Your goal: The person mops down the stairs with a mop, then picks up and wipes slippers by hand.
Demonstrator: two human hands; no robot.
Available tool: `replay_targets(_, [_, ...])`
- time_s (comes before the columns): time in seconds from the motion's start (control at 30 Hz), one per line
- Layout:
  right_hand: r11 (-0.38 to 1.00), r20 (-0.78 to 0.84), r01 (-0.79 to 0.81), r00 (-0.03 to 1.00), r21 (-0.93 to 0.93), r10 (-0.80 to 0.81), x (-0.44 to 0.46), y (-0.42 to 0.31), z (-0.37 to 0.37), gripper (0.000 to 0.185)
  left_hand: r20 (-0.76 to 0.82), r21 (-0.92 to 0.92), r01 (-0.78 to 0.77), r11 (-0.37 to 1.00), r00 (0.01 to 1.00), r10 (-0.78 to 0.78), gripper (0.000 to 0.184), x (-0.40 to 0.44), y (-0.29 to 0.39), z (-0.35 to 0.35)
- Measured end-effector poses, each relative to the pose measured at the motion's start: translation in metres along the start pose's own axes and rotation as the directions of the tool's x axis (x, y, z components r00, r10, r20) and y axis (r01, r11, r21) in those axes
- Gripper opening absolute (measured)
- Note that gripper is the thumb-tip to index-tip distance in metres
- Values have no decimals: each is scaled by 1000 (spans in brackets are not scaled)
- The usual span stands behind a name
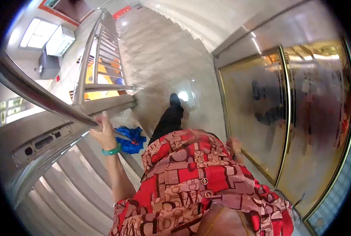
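My left hand [104,131] is wrapped round a shiny metal handrail [45,96], with a green bangle [112,150] on the wrist. Beyond that hand, a crumpled blue thing [130,141], perhaps cloth or plastic, lies low by the stair post; I cannot tell its kind. Down at my right side, my right hand [233,145] is blurred and partly behind my red patterned shirt [199,165]. Its fingers are not clear, and it is nearest to a gold-framed shiny panel [258,114].
Steps [77,177] lie below the rail on the left. Another flight [159,51] stretches away ahead, with a barred railing [104,51] along its left. My black shoe [175,99] is on the landing [203,102]. A second shiny panel [317,118] stands at right.
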State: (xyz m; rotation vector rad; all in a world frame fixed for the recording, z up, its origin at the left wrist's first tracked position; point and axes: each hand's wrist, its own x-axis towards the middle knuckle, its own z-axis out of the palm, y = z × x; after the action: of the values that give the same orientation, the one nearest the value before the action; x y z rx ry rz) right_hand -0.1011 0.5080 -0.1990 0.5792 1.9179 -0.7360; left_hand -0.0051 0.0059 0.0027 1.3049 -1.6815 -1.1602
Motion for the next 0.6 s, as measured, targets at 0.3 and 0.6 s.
replay_targets(0.3, [774, -141, 420, 904, 474, -404, -3, -176, -23, 21, 31, -101, -59, 993, 998, 62, 26, -3, 24, 10])
replay_targets(0.6, [751, -291, 618, 781, 232, -553, 2, -194, -28, 16, 28, -223, -219, 950, 973, 231, 23, 8, 40, 8])
